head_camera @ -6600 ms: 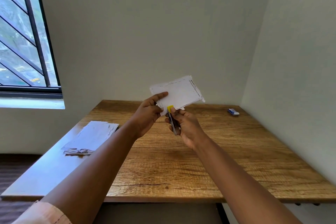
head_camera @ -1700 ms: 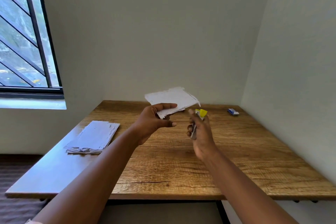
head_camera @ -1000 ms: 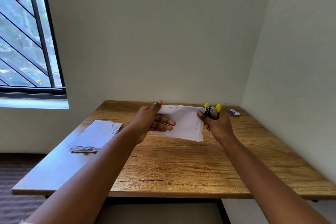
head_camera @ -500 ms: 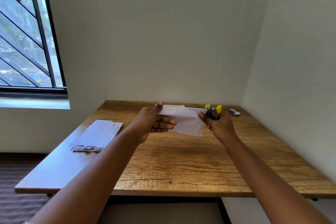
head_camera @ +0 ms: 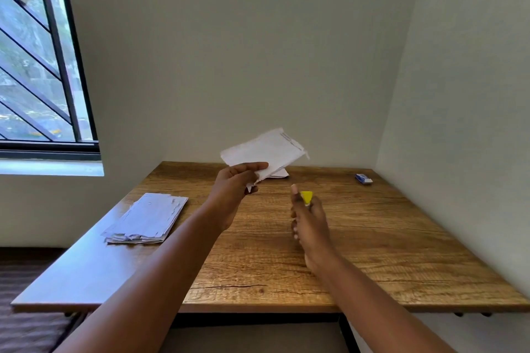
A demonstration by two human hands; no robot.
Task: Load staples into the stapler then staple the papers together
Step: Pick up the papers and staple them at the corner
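Two hands raised: left hand (head_camera: 233, 184) fingers pinch papers (head_camera: 265, 150); right hand (head_camera: 308, 219) fingers clamp stapler (head_camera: 306, 197).

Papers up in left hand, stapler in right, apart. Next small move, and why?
Probably bring the right hand with the yellow-tipped stapler up toward the near edge of the papers pinched in the left hand. The sheets are held above the table, clear of the stapler, so nothing sits between its jaws. Whether this set is already stapled cannot be told.
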